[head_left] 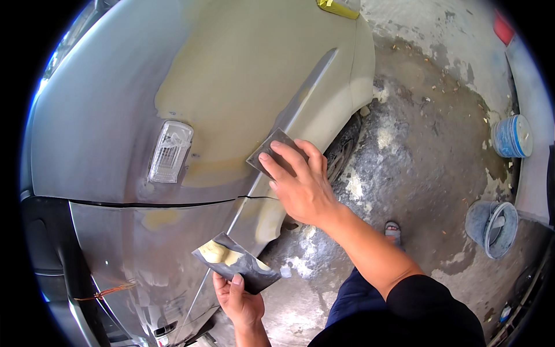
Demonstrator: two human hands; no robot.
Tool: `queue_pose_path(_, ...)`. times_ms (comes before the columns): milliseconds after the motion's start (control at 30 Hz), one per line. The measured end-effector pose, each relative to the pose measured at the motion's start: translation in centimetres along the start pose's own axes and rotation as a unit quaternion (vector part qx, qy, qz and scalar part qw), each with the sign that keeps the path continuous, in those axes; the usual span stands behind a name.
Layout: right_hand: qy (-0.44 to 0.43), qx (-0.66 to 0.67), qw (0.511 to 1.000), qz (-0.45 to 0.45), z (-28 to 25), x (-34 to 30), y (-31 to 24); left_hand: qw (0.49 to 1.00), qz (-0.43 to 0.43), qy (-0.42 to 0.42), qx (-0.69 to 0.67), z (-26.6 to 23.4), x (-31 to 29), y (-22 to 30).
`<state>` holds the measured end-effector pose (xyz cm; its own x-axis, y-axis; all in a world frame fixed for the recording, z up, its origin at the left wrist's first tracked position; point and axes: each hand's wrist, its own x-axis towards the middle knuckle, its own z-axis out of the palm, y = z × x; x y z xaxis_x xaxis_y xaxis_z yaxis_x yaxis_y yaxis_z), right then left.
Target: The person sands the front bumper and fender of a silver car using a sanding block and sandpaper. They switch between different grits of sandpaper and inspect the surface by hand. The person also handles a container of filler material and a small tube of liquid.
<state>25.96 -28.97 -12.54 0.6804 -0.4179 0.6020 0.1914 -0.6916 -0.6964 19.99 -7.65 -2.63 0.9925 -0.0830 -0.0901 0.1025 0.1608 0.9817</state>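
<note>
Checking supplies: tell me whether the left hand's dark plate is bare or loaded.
Partly loaded: cream, paste-like material lies toward the left end of the dark plate, with a smaller patch toward its right.

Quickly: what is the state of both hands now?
Left hand: closed, holding a paste-smeared dark plate.
Right hand: holding a dark square against the car.

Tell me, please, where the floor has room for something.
The floor is mostly bare between the wheel and blue bucket. Crowded: the car's side, where the right hand holds a dark pad and the left hand a smeared sheet.
</note>
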Motion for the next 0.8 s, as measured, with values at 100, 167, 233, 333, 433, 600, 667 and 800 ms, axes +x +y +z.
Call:
queue_pose_path(100, -0.010, 0.002, 1.000, 0.008, 1.2, 0.2, -0.7, 1.000, -0.006, -0.018, -0.006, 0.0, 0.0, 0.1)
queue_pose_path(167, -0.009, 0.008, 1.000, 0.012, 2.2, -0.5, -0.9, 1.000, -0.006, -0.017, 0.000, -0.4, 0.2, -0.1)
queue_pose_path(233, -0.010, 0.020, 1.000, 0.016, 2.6, -1.2, -0.9, 1.000, -0.005, -0.010, 0.004, -0.6, 0.3, -0.2)
queue_pose_path(333, -0.050, 0.016, 0.998, 0.019, 1.9, -1.5, -1.0, 1.000, 0.000, 0.000, 0.006, -0.5, 0.0, -0.1)
queue_pose_path(433, -0.022, 0.023, 0.999, 0.014, 0.4, -1.0, -1.1, 1.000, 0.009, -0.003, 0.002, -0.4, 0.0, 0.1)
queue_pose_path(600, -0.032, 0.029, 0.999, 0.022, 0.6, 0.4, -2.3, 1.000, 0.017, 0.004, 0.001, -0.3, 0.1, 0.0)
queue_pose_path(667, -0.033, 0.032, 0.999, 0.025, 1.1, -0.2, -2.4, 1.000, 0.023, -0.007, 0.000, -0.5, 0.2, 0.0)
queue_pose_path(800, -0.044, 0.033, 0.998, 0.024, 1.4, -1.2, -2.3, 1.000, 0.018, -0.019, -0.009, -0.3, 0.5, 0.2)
